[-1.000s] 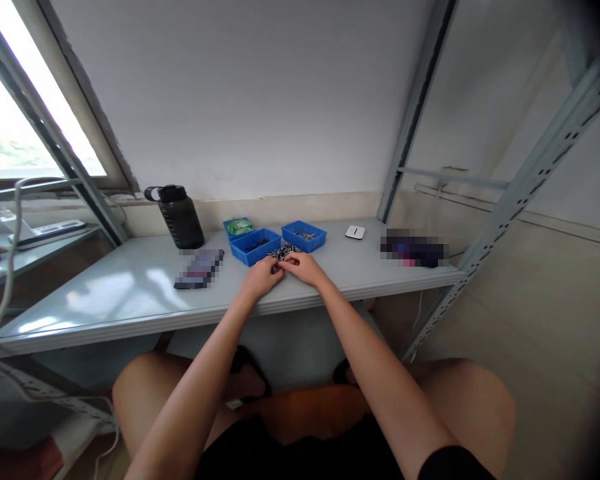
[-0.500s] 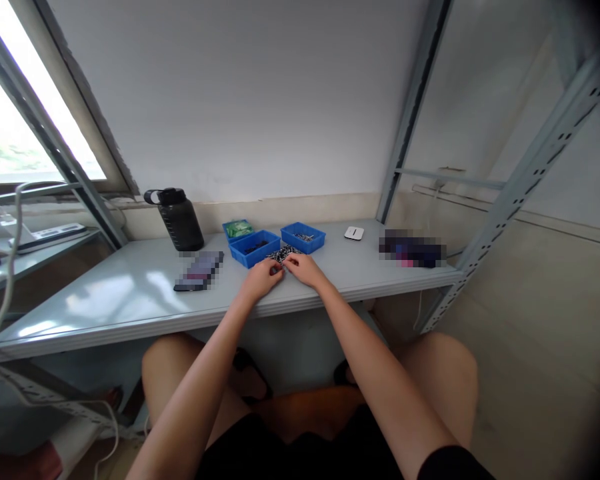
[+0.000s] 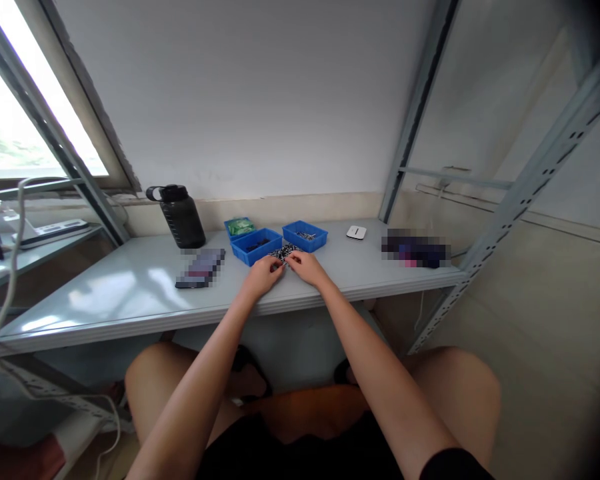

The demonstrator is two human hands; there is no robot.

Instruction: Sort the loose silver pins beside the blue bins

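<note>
My left hand (image 3: 263,275) and my right hand (image 3: 306,267) meet near the front edge of the grey table, fingertips almost touching. Both are closed in a pinch; what lies between the fingers is too small to name. Just behind them is a pile of small black and silver parts (image 3: 283,253), partly hidden by my fingers. An open blue bin (image 3: 258,255) with dark pieces inside stands to the left of the pile. Another blue bin (image 3: 316,245), with small silvery pieces in it, sits to the right and behind.
A blue container with a green packet (image 3: 241,227) is behind the left bin. Farther left are a dark water bottle (image 3: 184,217) and a blurred phone-like object (image 3: 201,269). A white square item (image 3: 357,233) and a blurred dark object (image 3: 415,251) lie right. Metal posts (image 3: 415,113) frame the table.
My hands stay together at the pile, with only slight finger movement. My knees have spread a little farther apart. The view has shifted slightly.
</note>
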